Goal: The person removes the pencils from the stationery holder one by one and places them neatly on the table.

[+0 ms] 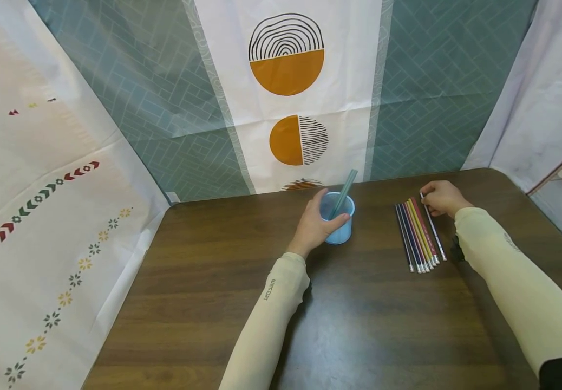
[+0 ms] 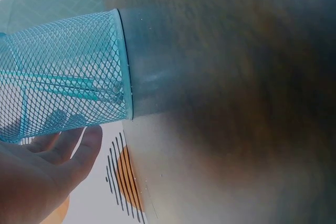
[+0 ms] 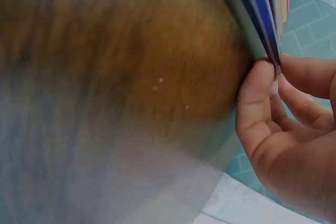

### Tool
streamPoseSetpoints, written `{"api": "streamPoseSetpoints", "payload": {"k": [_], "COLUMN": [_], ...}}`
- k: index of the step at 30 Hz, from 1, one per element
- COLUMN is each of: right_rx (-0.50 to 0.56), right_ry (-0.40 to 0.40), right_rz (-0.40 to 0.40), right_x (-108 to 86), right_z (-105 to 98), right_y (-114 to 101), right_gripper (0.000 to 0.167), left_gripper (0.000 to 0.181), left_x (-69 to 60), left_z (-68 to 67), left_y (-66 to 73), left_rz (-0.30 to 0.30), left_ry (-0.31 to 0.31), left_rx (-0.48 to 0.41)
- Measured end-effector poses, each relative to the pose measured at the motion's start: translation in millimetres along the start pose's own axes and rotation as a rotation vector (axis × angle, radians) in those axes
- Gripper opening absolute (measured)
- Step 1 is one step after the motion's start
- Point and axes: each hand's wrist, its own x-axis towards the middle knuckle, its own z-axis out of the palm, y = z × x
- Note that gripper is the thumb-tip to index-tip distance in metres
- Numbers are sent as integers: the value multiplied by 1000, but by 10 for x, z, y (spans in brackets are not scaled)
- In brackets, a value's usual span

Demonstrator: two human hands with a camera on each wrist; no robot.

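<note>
A blue mesh pen cup [image 1: 341, 234] stands upright near the table's far edge, and a few teal pencils [image 1: 346, 189] lean out of it. My left hand [image 1: 314, 226] holds the cup from its left side, thumb and fingers around it; in the left wrist view the fingers lie along the mesh [image 2: 73, 40]. To the right lies a row of several pencils [image 1: 416, 233] in dark blue, yellow and red, side by side. My right hand [image 1: 442, 198] pinches the far tip of the rightmost pencil [image 1: 435, 234], between thumb and finger in the right wrist view.
The brown wooden table [image 1: 203, 303] carries the cup and the pencils. Behind it hangs a green and white patterned cloth [image 1: 417, 108]. White cloths hang at the left [image 1: 32, 179] and right [image 1: 544, 103].
</note>
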Motion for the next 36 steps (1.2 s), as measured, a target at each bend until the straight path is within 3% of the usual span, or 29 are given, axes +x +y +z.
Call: {"api": "streamPoseSetpoints", "payload": {"k": [6,15,29,36], "right_rx": [-82,-120,-47,50], "right_ry": [17,34,-13,-15], "right_rz": [-16,-12,8,20], "right_x": [-9,0,32,6], "right_z": [17,19,65,52], "right_y": [-55,-68,-117,-147], "right_gripper": [37,36,38,38], "left_gripper": [88,88,88,89], "left_x": [0,15,7,6], "left_z": [-3,13,-1,2], "left_y": [1,8,-2,-13], "left_rz": [9,20,20,19], "left_ry": [3,7,14,9], "left_rx": [-2,2,14,10]}}
